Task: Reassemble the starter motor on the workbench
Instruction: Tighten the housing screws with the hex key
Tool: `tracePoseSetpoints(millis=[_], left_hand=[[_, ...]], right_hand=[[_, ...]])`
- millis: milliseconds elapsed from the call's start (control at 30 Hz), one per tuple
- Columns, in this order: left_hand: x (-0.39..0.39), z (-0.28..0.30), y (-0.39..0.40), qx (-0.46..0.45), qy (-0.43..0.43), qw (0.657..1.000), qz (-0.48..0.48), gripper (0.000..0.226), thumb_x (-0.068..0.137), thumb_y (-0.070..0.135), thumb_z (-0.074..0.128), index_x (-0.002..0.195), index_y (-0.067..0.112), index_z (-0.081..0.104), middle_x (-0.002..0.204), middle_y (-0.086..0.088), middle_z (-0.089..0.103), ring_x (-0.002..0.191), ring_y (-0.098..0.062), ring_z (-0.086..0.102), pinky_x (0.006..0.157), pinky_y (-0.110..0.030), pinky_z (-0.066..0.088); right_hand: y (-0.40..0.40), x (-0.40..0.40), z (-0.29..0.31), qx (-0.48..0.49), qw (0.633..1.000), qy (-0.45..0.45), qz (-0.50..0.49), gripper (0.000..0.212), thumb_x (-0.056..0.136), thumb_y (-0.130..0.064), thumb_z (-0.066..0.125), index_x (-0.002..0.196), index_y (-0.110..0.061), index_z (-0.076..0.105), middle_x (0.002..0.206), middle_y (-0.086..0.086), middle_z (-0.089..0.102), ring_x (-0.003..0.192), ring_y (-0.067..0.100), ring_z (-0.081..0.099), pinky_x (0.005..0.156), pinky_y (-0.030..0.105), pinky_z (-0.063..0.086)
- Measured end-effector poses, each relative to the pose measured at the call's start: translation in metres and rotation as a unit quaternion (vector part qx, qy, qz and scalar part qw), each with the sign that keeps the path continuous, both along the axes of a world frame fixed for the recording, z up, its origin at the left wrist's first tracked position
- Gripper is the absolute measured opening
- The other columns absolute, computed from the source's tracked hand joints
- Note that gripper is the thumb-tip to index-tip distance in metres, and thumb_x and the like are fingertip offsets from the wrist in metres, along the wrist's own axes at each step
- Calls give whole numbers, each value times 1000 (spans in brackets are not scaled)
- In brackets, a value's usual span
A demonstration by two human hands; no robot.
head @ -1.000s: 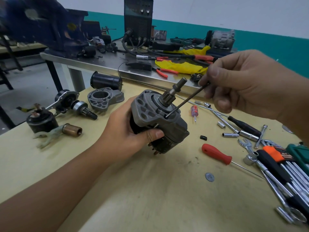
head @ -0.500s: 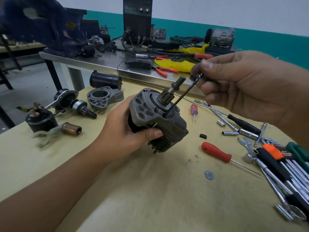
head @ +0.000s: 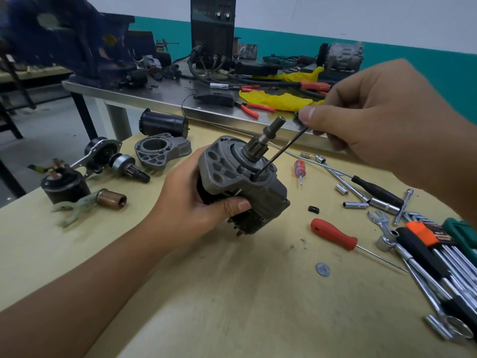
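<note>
starter motor (head: 242, 184) gripped in left hand (head: 191, 205).

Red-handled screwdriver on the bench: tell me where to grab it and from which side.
Take the red-handled screwdriver by its thick red handle, coming from above. It lies flat on the workbench with bare surface around the handle; the thin shaft runs right toward the crowded wrench set.

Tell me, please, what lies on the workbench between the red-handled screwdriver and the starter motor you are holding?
In the head view, only a small black block lies between the red-handled screwdriver and the starter motor; otherwise that stretch of workbench is bare.
</note>
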State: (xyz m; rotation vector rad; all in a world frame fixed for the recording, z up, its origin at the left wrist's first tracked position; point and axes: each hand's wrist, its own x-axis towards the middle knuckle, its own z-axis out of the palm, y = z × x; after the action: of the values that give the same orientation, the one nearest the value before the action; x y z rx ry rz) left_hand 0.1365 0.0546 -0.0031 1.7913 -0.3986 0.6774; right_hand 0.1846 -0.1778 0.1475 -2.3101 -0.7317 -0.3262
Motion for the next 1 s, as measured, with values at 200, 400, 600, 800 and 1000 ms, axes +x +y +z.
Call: tracePoseSetpoints(millis=[200, 400, 600, 800, 1000], left_hand=[[1, 1, -1, 10, -10, 1000, 2, 67, 76, 32, 84, 131, 3, 61, 125, 9, 71, 122, -12, 67, 99, -23, 52], [3, 1, -1, 7, -22, 1000, -8, 63, 76, 31, 85, 130, 10, 61, 124, 8, 72, 121, -14, 68, 99, -25, 53], [4, 2, -1, 13, -28, 999, -17, 62, 75, 32, 85, 129, 17, 59, 125, 19, 71, 120, -7, 67, 98, -19, 52], [5, 0, 0, 10, -36, 999, -23, 62, 75, 31, 85, 130, 18, 59, 125, 16, 71, 121, -10, 68, 98, -21, 52], [4, -2, 3, 12, -40, 999, -23, 63, 76, 25, 84, 130, 6, 58, 125, 18, 71, 119, -7, 67, 97, -19, 52]], right_hand=[[-1, 4, 8, -19, 996, 76, 37, 9, 94, -17, 68, 96, -26, 65, 45, -1, 62, 31, 9, 51, 35, 15, 37], [-4, 12, 13, 134, 930, 322, 120, 15, 84, -12, 69, 95, -3, 68, 52, 11, 54, 28, 11, 36, 33, 19, 31], [-13, 19, 3, 220, 834, 406, 301, 23, 88, -11, 58, 105, -4, 73, 79, 8, 68, 57, 12, 64, 57, 25, 57], [-20, 32, -7, 155, 925, 221, 267, 24, 88, -22, 61, 103, -14, 78, 87, 11, 73, 67, 23, 66, 64, 32, 59], [-8, 30, -7, 46, 956, -64, 284, 33, 97, -31, 60, 103, 0, 70, 79, 17, 70, 64, 32, 68, 59, 44, 58]])
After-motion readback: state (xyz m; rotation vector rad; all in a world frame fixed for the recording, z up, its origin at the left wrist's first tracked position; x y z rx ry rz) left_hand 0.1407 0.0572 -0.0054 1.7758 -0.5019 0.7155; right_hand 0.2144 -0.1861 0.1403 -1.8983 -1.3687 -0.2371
